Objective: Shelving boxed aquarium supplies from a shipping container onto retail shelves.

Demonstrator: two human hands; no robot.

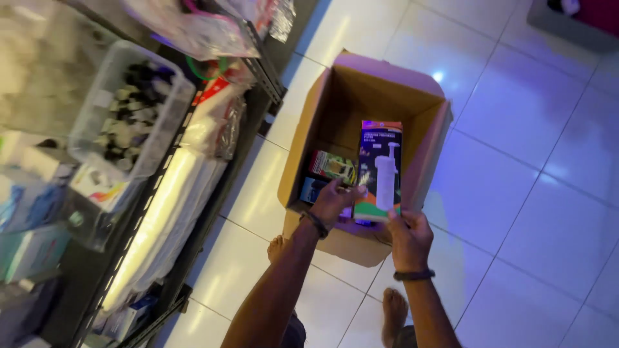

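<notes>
Both arms extended forward, downward; left hand [333,201] fingers curled; right hand [409,237] gripping; wrists banded.

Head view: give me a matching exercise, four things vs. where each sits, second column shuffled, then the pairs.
Things:
1. tall product box
2. cardboard carton
3. clear plastic bin
4. small colourful boxes

Places:
A. on the shelving at the left, holding dark and pale small parts
B. held between the left hand and right hand, over the carton's opening
C. open on the white tiled floor
D. down inside the carton, left of the tall box

Pairs: 1-B, 2-C, 3-A, 4-D
</notes>
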